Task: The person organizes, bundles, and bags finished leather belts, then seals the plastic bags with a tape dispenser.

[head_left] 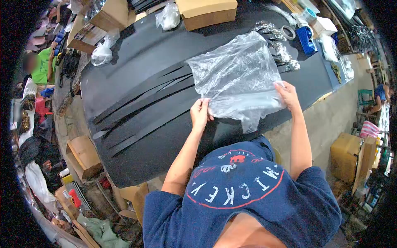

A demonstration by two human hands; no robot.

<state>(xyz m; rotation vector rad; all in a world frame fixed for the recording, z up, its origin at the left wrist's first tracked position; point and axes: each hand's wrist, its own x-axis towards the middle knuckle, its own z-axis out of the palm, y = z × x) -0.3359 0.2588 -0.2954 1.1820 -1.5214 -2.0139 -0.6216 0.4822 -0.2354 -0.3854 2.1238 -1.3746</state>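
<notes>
A clear plastic bag (237, 68) is spread between my hands over the black table (136, 165), its lower edge hanging at the table's near side. My left hand (200, 113) pinches the bag's lower left corner between thumb and fingers. At the right edge of the bag, my right hand (287, 95) grips the plastic the same way. Long black strips (144, 99) lie on the table to the left, and some run up to the bag. Shiny wrapped bundles (281, 53) lie just beyond the bag's upper right side.
A cardboard box (209, 14) and crumpled plastic (168, 17) stand at the table's far edge. A blue tape dispenser (307, 40) and a tape roll (288, 32) are at the upper right. A person in green (41, 66) is at far left, another person (382, 95) at far right.
</notes>
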